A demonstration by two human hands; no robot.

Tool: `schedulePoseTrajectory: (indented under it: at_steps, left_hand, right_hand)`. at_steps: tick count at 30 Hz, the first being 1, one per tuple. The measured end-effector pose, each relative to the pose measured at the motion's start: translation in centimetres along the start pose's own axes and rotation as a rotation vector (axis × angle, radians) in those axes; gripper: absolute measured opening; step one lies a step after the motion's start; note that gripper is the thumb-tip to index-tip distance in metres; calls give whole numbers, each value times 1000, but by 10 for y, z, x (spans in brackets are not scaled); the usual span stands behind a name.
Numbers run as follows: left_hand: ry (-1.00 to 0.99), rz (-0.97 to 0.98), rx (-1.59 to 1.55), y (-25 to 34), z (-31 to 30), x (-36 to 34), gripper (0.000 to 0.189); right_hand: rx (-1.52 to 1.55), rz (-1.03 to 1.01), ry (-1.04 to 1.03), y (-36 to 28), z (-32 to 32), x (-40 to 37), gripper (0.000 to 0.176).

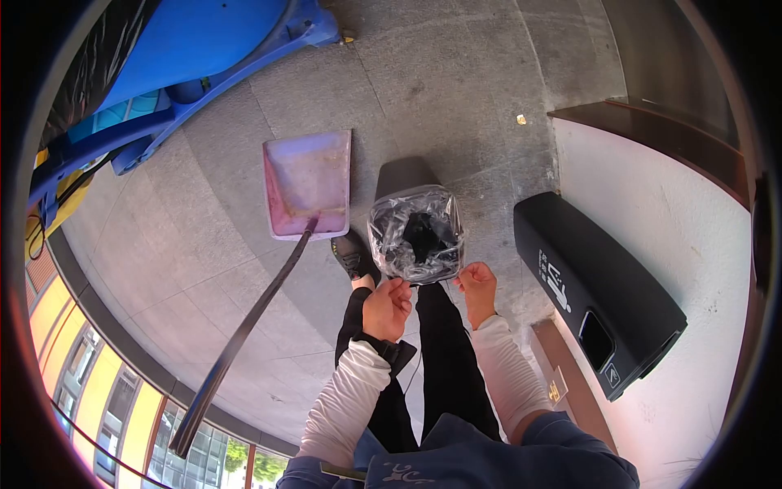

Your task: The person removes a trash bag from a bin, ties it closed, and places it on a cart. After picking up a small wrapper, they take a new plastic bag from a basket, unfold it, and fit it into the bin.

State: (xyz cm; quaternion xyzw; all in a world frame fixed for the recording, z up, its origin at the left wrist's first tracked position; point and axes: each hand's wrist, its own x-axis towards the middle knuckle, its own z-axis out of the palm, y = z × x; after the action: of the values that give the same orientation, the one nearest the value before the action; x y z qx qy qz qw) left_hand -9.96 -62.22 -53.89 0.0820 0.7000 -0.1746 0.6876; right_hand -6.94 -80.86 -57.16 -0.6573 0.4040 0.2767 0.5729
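A dark trash bin (405,174) stands on the ground before my feet, its mouth toward me. A see-through trash bag (388,246) lines it and folds over the rim; the inside looks dark. At the rim's near left corner, my left hand (386,310) is closed with fingers pinched at the bag's edge. My right hand (478,287) pinches the bag's edge at the near right corner. A dark band with a squarish device circles my left wrist.
A pinkish-purple dustpan (309,175) lies left of the bin, its long dark handle (244,334) slanting toward me. A black box-shaped bin with a white litter symbol (599,297) stands by the white wall (652,187) at right. Blue plastic equipment (195,49) fills the upper left.
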Motion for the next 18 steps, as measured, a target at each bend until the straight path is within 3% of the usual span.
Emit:
schedulePoseTrajectory:
  at_steps: [4,7,11,14,18]
  left_hand:
    - [27,2,-38,1,0,-2,11]
    - [-10,-162,-91,-6,-3,5,8]
    - [-140,-74,-247,-18,4,11,5]
    - [-135,6,-193,-23,1,13,4]
    - [53,71,-9,-25,-1,5,13]
  right_hand:
    - [32,43,-18,-3,-2,-1,8]
    - [57,73,-42,-5,-2,-2,8]
    - [95,101,-43,-4,-1,-4,8]
    - [116,121,-27,-5,-1,-3,9]
    - [125,122,-2,1,2,-3,8]
